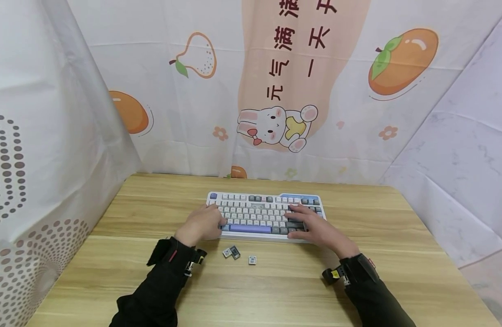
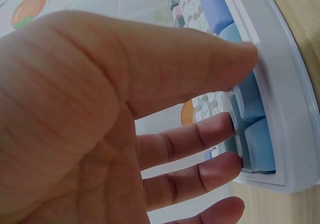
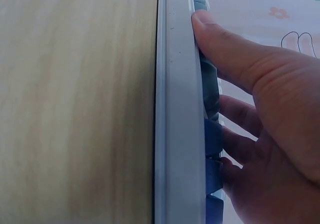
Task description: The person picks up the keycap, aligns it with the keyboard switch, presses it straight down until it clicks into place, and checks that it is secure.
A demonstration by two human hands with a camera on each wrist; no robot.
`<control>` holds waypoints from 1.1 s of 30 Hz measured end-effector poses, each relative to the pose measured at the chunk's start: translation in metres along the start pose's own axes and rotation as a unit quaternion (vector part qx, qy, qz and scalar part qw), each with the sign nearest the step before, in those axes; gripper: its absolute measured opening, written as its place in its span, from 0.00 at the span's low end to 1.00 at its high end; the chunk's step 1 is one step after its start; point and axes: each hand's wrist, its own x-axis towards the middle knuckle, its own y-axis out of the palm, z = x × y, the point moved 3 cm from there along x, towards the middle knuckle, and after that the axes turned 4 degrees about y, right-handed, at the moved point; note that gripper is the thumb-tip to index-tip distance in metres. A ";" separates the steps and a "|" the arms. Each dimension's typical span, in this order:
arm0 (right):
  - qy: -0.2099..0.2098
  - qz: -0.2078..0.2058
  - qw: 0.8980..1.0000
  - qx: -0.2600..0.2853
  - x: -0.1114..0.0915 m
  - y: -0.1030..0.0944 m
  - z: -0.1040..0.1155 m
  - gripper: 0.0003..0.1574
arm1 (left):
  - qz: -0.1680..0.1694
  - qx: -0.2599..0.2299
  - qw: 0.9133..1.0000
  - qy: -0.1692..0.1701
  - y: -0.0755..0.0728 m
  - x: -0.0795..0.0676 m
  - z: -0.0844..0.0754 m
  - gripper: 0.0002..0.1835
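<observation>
A white keyboard (image 1: 251,237) with white, grey and blue keys and a purple space bar (image 1: 250,229) lies flat on the table. My left hand (image 1: 202,223) rests at its left end. In the left wrist view the thumb (image 2: 220,64) lies over the light blue keys (image 2: 261,146) of the front corner, with the other fingers fairly straight along the left side. Over the right-hand keys my right hand (image 1: 319,226) is spread. The right wrist view has its thumb (image 3: 220,41) against the keyboard's front edge (image 3: 182,114); some fingertips there are hidden behind the keys.
Several small loose pieces that look like keycaps lie in front of the keyboard: a light one (image 1: 227,252), a dark one (image 1: 235,252) touching or close beside it, and another (image 1: 252,260) apart. A printed cloth (image 1: 218,150) hangs behind the wooden table (image 1: 283,290).
</observation>
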 end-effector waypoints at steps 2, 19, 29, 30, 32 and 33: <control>-0.002 0.000 1.000 0.000 0.000 0.000 0.000 0.40 | 0.000 -0.009 1.000 -0.007 0.000 0.000 0.000 0.20; -0.014 -0.010 1.000 0.005 0.001 0.000 0.000 0.39 | -0.010 -0.025 1.000 0.000 0.003 -0.002 0.002 0.20; -0.011 -0.004 1.000 0.009 0.000 0.002 -0.001 0.41 | -0.041 -0.042 0.997 0.043 0.003 -0.009 0.008 0.17; -0.011 -0.003 1.000 0.009 0.000 0.002 -0.001 0.41 | -0.047 -0.052 0.997 0.046 0.002 -0.009 0.009 0.17; -0.008 -0.001 1.000 0.007 0.000 0.001 -0.001 0.41 | -0.058 -0.060 0.995 0.051 -0.001 -0.010 0.009 0.17; -0.007 -0.001 1.000 0.007 0.000 0.001 -0.001 0.41 | -0.061 -0.063 0.995 0.051 -0.003 -0.009 0.009 0.17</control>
